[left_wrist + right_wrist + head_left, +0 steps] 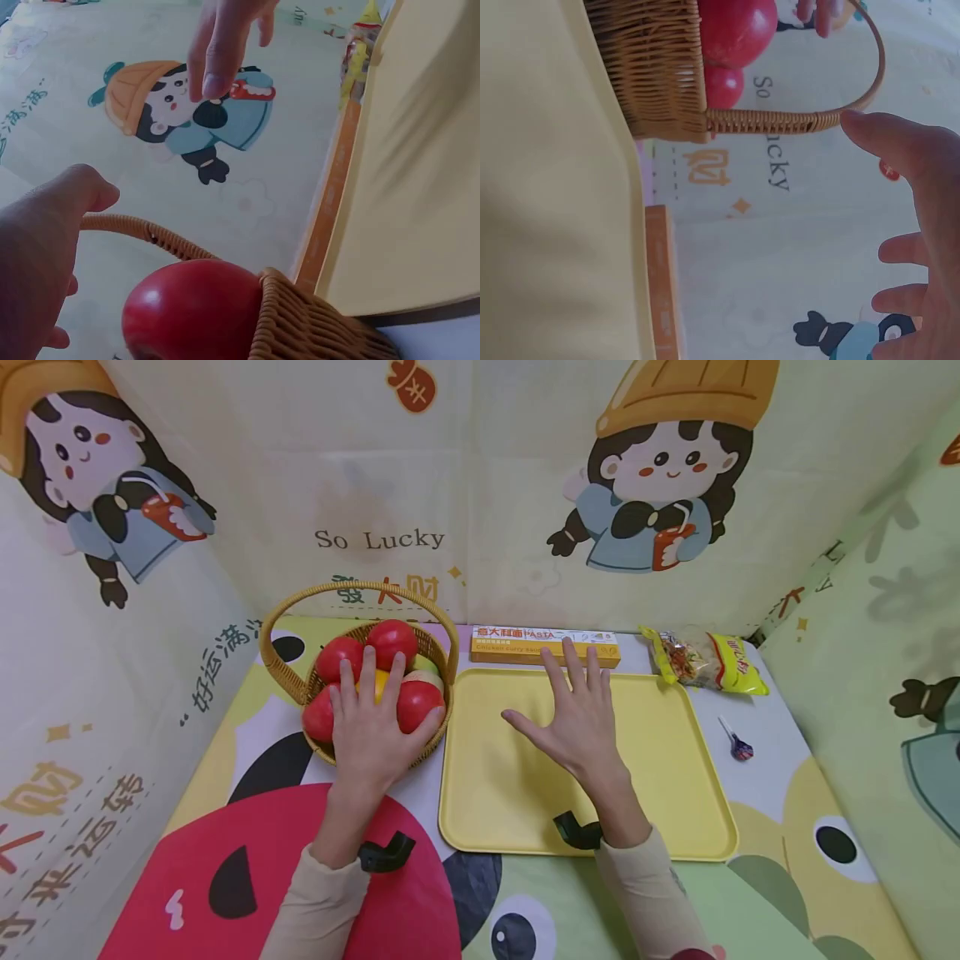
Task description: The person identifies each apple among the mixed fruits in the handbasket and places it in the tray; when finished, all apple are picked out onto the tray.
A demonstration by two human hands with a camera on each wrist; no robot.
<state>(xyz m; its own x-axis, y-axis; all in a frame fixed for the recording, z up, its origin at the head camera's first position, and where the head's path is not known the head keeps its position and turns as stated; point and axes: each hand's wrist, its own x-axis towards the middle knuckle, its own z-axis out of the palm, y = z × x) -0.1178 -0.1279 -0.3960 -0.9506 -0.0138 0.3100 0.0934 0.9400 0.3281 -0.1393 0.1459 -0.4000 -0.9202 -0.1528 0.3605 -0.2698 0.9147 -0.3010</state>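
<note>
Before you is a tabletop [776, 727] printed with large cartoon shapes: a red one at your near left, green along the near middle, yellow toward the right, with big black-and-white eyes. A wicker basket [649, 75] with a tall arched handle stands upright on your left. Just beside it, in the middle, a pale yellow tray [667, 768] with rounded corners and a raised rim lies flat. Along its far edge lies a white-and-orange pasta box [510, 650]. A yellow-ended, partly clear food bag [705, 662] lies by the tray's far right corner. Nearer you, right of the tray, is a lollipop [740, 748], its white stick pointing away.
</note>
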